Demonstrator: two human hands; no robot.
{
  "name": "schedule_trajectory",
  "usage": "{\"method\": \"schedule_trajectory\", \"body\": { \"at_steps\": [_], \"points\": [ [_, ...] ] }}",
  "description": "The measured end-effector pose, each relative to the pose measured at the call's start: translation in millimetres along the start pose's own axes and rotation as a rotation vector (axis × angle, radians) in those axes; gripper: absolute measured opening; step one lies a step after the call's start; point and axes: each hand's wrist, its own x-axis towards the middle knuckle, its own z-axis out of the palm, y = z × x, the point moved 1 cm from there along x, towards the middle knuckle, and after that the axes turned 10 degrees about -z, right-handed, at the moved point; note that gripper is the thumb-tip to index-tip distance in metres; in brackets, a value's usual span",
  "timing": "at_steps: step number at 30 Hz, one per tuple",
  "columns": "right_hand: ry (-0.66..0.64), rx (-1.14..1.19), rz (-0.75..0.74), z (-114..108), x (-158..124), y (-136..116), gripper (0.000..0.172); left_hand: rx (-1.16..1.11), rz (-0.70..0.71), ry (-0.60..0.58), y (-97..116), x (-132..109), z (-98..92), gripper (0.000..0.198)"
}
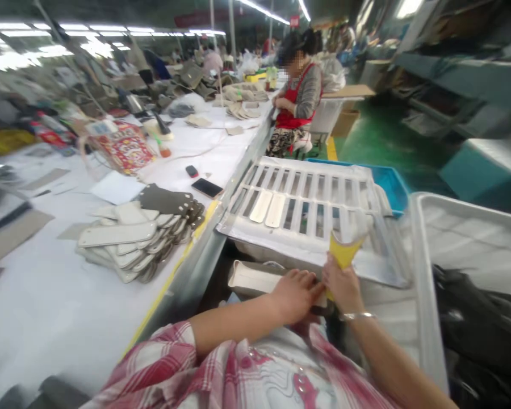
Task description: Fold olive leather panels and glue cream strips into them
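In the head view, my right hand is closed round the yellow handle of a flared brush, its pale end pointing up and blurred. Close beside it, my left hand lies with bent fingers over the right end of a beige box-shaped bag piece in front of my body. Its thumb and the underside of the piece are hidden. Just beyond both hands stands a white slatted rack, on which two cream strips lie side by side.
Left is a white-topped table with a stack of beige and grey pieces, a phone and a patterned bag. A white bin with dark material stands right, a blue tray behind the rack. Another person works farther along.
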Motion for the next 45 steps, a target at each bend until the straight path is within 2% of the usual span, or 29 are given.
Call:
{"method": "schedule_trajectory", "body": {
  "at_steps": [2, 4, 5, 7, 8, 10, 12, 14, 17, 20, 23, 27, 30, 34, 39, 45],
  "points": [
    [-0.127, -0.042, 0.031, 1, 5, -11, 0.043, -0.103, -0.050, 0.080, -13, -16, -13.9, 0.086],
    [-0.335, -0.254, 0.064, 0, 12, -23, 0.045, -0.265, -0.171, 0.255, -39, -45, -30.1, 0.080],
    [-0.455, -0.385, 0.075, 0, 16, -28, 0.046, -0.366, -0.258, 0.363, -55, -62, -36.8, 0.071],
    [-0.736, -0.584, 0.099, 6, 24, -36, 0.046, -0.651, -0.571, 0.589, -92, -98, -41.8, 0.053],
    [-0.888, -0.639, 0.109, 12, 28, -39, 0.043, -0.858, -0.699, 0.637, -109, -112, -38.6, 0.050],
    [-1.161, -0.697, 0.090, 29, 37, -40, 0.040, -1.278, -0.847, 0.622, -133, -130, -23.3, 0.050],
    [-1.342, -0.793, 0.000, 52, 47, -36, 0.037, -1.571, -0.829, 0.514, -141, -133, -3.6, 0.051],
    [-1.448, -0.938, -0.127, 75, 56, -29, 0.032, -1.665, -0.748, 0.414, -139, -127, 11.8, 0.052],
    [-1.483, -1.169, -0.294, 110, 64, -15, 0.035, -1.612, -0.683, 0.329, -135, -118, 19.2, 0.053],
    [-1.401, -1.318, -0.490, 143, 61, -1, 0.039, -1.514, -0.680, 0.239, -140, -115, 14.5, 0.053],
    [-1.394, -1.317, -0.742, 171, 57, 11, 0.038, -1.444, -0.655, 0.207, -144, -113, 9.6, 0.050],
    [-1.472, -1.163, -0.998, 196, 57, 21, 0.042, -1.360, -0.623, 0.219, -141, -112, 8.9, 0.046],
    [-1.578, -1.010, -1.161, 210, 59, 25, 0.045, -1.304, -0.664, 0.206, -139, -113, 10.8, 0.045],
    [-1.691, -0.847, -1.321, 226, 58, 29, 0.047, -1.303, -0.806, 0.182, -138, -113, 15.0, 0.044],
    [-1.779, -0.647, -1.427, 238, 59, 33, 0.045, -1.557, -0.864, 0.176, -136, -116, 26.6, 0.049],
    [-1.824, -0.558, -1.510, 242, 61, 32, 0.043, -1.406, -0.880, 0.127, -136, -130, 44.1, 0.052]
  ]
}}
